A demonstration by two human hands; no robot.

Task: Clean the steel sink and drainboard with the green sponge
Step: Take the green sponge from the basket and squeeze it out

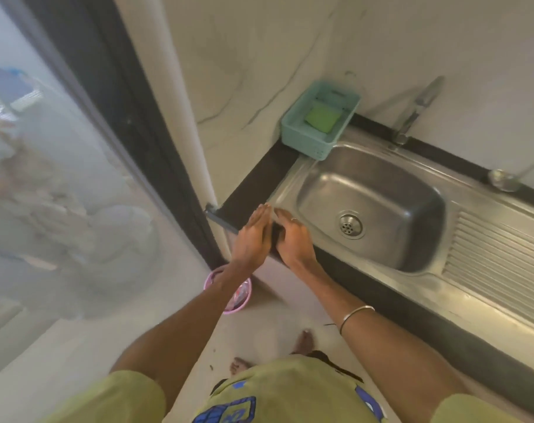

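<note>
Sponge point(323, 117): green, flat, lying in a teal basket point(293, 134) at the surface's back left corner, beside the steel sink point(378, 190). Left hand point(253, 236) and right hand point(293, 239): fingers straight, palms facing, close together over the front left corner, holding nothing visible; forearms extended.
</note>
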